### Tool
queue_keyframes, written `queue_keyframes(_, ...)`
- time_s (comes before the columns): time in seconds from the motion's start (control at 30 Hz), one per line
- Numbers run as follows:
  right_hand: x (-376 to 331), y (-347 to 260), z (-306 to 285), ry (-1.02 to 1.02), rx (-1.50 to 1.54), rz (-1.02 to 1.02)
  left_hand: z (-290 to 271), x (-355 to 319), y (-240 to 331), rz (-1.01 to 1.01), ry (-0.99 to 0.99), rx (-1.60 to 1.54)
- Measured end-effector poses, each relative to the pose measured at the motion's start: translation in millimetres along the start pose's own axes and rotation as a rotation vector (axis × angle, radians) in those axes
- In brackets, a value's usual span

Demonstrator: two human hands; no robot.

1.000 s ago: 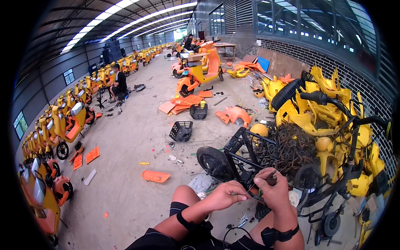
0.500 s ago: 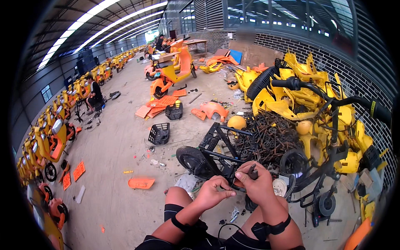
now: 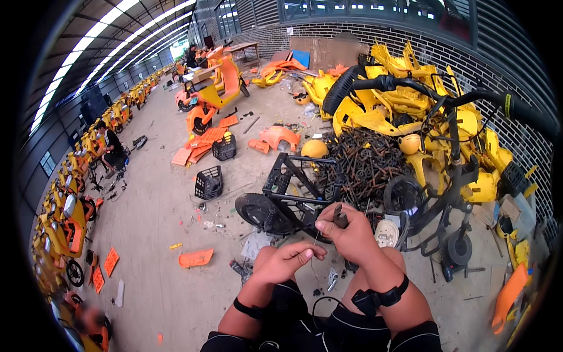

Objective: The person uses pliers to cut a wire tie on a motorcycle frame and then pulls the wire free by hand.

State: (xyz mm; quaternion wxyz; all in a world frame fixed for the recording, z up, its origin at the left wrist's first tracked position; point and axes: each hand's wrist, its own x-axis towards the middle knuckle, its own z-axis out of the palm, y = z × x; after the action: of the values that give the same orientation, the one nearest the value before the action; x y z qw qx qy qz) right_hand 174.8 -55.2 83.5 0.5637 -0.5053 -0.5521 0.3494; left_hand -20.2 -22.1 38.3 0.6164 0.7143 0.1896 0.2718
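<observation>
My left hand (image 3: 291,260) is closed, thumb against the fingers, on a thin wire (image 3: 317,238) that runs up toward my right hand; its ends are hard to make out. My right hand (image 3: 352,233) is closed around a small dark tool (image 3: 340,216), whose blunt end sticks up past the fingers and whose exact kind I cannot tell. Both hands are above my knees. Just beyond them stands a stripped black scooter frame (image 3: 285,170) with a black wheel (image 3: 258,213). A black handlebar (image 3: 404,85) reaches in from the right.
A heap of rusty metal parts (image 3: 369,170) and a pile of yellow body panels (image 3: 404,117) lie beyond the frame. Black crates (image 3: 209,183), orange panels (image 3: 196,259) and small metal pieces (image 3: 332,278) are on the floor. A seated person (image 3: 111,146) works near the scooter row at left.
My view has turned to the right. My hands are slightly further apart in height, and the thin wire now shows between them. My right hand keeps hold of the dark tool.
</observation>
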Motion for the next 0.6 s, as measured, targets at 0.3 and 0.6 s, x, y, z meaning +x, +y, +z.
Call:
queue_keyframes(0.3,0,-2,2,-0.022,0.019,0.047,-9,-5,-11,0.030,0.260,0.073)
queue_keyframes(0.6,3,-2,-3,0.012,-0.043,-0.053,-5,8,-22,0.123,0.396,0.208)
